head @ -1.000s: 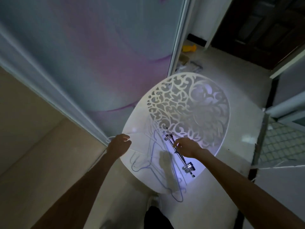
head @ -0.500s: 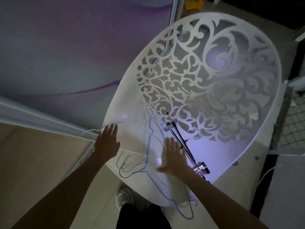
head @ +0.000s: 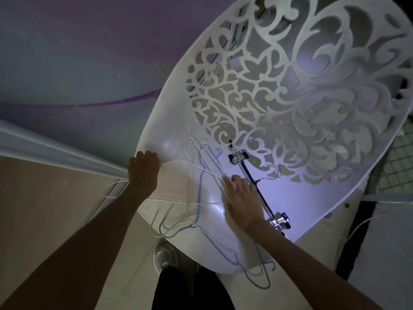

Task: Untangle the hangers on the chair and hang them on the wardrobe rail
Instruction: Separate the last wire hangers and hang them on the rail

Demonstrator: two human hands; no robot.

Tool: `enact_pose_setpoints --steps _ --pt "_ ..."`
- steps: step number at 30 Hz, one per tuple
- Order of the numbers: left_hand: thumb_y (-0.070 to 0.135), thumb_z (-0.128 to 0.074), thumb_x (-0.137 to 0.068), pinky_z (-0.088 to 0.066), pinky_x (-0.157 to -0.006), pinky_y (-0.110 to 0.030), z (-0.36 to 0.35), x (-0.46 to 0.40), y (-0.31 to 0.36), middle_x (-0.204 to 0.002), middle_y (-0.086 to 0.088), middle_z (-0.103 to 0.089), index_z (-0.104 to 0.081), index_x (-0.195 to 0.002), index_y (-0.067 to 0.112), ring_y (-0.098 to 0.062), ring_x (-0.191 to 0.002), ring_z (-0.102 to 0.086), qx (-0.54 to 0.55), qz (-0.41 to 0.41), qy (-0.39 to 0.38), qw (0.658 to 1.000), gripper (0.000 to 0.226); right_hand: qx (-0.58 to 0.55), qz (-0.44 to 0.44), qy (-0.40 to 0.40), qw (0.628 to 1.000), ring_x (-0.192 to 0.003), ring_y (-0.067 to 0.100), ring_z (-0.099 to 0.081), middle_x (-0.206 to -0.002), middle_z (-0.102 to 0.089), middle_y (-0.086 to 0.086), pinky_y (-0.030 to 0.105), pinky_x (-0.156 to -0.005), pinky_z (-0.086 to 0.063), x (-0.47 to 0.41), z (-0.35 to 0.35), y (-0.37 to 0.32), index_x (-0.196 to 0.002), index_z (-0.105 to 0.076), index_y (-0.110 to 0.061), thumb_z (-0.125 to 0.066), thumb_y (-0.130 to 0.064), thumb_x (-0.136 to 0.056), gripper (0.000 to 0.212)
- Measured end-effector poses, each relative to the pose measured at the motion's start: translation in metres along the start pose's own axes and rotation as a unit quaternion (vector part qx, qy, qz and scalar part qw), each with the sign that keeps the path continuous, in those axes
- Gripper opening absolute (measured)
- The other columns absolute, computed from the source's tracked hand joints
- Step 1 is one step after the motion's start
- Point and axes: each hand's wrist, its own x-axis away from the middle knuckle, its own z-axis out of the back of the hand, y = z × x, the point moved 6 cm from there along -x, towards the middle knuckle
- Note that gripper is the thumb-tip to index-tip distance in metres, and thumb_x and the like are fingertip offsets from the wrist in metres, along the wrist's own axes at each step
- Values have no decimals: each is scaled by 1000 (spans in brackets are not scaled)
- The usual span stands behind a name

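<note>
Since a second ago both hands have let go of the wires: the left hand (head: 144,170) now lies with fingers loose on the rim of the white fretwork plastic chair (head: 290,104), and the right hand (head: 242,198) presses flat, fingers straight, holding nothing. So the tangle of thin white and blue wire hangers (head: 202,186) is still knotted on the seat, none lifted. Just right, the black bar hanger with chrome clips (head: 257,182) lies across the seat, likely to snag; no wardrobe rail shows.

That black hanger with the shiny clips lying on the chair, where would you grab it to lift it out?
Probably the bare middle of the black clip hanger, between its two metal clips, coming down from above. It lies flat on the white chair, beside the wire hangers rather than woven in, and the right hand already rests next to it.
</note>
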Motion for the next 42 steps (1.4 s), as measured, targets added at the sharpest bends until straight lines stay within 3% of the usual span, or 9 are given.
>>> enact_pose_setpoints --steps 3,8,12,18,22,26,31,35,42 --pt "8 -75 -70 -45 -51 -26 2 -1 -4 -66 -12 -54 -61 -78 1 -28 -58 -60 9 -22 24 999 18 -50 -25 9 998 -98 27 -57 -115 -55 9 37 -79 -48 7 2 -14 -130 -47 -10 -71 -37 -68 71" --pt "2 -57 -86 -46 -49 -30 15 -4 -9 -56 -11 -47 -57 -99 -9 -30 -53 -58 99 -15 17 995 17 -27 -67 -111 991 -128 42 -44 -147 -34 23 55 -97 -41 24 -24 -37 -145 -20 -3 -37 -93 -50 132" --pt "13 -35 -98 -45 -76 -40 16 -13 -11 -74 -13 -50 -49 -115 3 -38 -89 -59 203 12 -29 979 24 -40 -69 -171 982 -144 39 0 -156 9 19 53 -115 -11 23 -35 -50 -148 13 -6 -65 -68 -68 128" --pt "26 -40 -98 -43 -92 -42 14 -18 -19 -117 -14 -63 -61 -120 18 -37 -111 -55 232 -3 -44 972 31 -133 -54 -156 977 -136 30 -20 -149 -16 11 46 -109 -29 10 -12 -36 -149 -2 -21 -78 -55 -60 122" --pt "39 -47 -95 -43 -99 -38 12 -15 -27 -120 -3 -65 -67 -108 25 -28 -113 -58 345 30 -115 931 28 -331 -80 -223 913 -136 25 -22 -148 -18 6 44 -111 -30 4 -2 -15 -149 -5 -24 -84 -35 -55 123" --pt "30 -49 -95 -45 -93 -35 28 -4 -35 -116 -7 -66 -70 -100 23 -28 -107 -61 423 47 -142 894 23 -539 -180 -240 787 -126 18 -40 -144 -32 0 35 -104 -40 6 21 -2 -147 -19 -29 -80 -18 -65 102" --pt "27 -55 -93 -49 -86 -37 56 19 -51 -105 -12 -69 -70 -90 27 -32 -100 -64 509 80 -116 849 16 -725 -243 -207 610 -83 16 -51 -87 -50 -1 26 -76 -41 13 60 10 -126 -47 -4 -63 -23 -69 62" --pt "23 -56 -92 -43 -99 -37 80 19 -72 -115 -9 -68 -73 -102 13 -26 -110 -61 515 112 -44 849 22 -732 -287 -184 590 -83 17 -57 -89 -56 3 25 -74 -45 21 79 24 -101 -57 -17 -56 -25 -63 40" --pt "33 -59 -77 -42 -102 -36 99 36 -66 -114 -12 -68 -73 -101 11 -27 -111 -61 566 118 -63 813 35 -734 -310 -141 588 -93 21 -55 -102 -53 9 29 -83 -43 43 80 31 -119 -56 -14 -53 -27 -64 57"
